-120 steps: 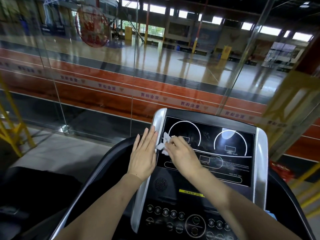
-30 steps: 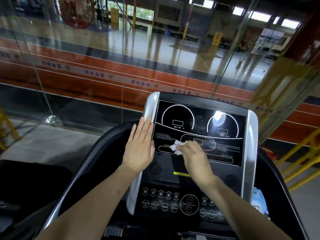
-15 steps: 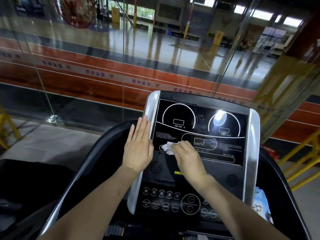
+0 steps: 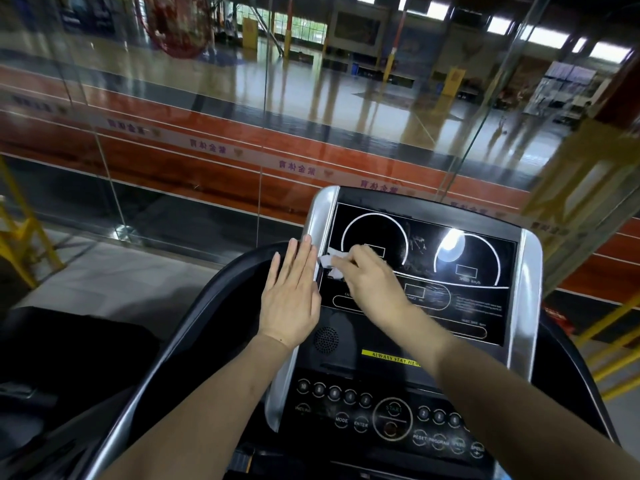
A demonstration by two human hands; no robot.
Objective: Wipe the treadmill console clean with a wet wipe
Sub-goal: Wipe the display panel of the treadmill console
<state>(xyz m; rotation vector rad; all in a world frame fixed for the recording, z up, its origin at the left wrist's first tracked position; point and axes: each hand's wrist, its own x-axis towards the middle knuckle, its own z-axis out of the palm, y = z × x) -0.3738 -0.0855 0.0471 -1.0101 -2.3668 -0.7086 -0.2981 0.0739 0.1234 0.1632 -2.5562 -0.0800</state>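
Here the right hand [image 4: 372, 282] presses a white wipe [image 4: 330, 263] against the upper left part of the console [image 4: 450, 258], on the black display panel just inside its silver left trim [image 4: 320, 223]. The right fingers [image 4: 349, 259] are curled together and clamped on the wipe, which is crumpled and shows only at their tips, touching the glass beside the lower left end of the left dial arc [image 4: 374, 233]. The right forearm crosses the lower display and hides part of the yellow label [image 4: 388, 355] below it.

The left hand [image 4: 289, 299] lies flat against the left edge of the console, palm down, its fingers [image 4: 304, 258] straight and held side by side, holding nothing. Its fingertips reach the silver trim, close to the wipe but apart from it. The heel of the hand sits over the black handrail [image 4: 214, 306] that curves around the console's left side.

A bright light reflection [image 4: 450, 251] sits within the right dial arc. Faint smears show on the glass between the two arcs and near the lower oval marking. Under the display are a round speaker grille [image 4: 325, 339] and, lower, a row of round buttons [image 4: 334, 393] around a larger start dial [image 4: 393, 417].

Beyond the console stands a glass wall [image 4: 207, 133], with a red track and a shiny sports floor behind it. Yellow railings [image 4: 20, 244] stand at the left and right edges.
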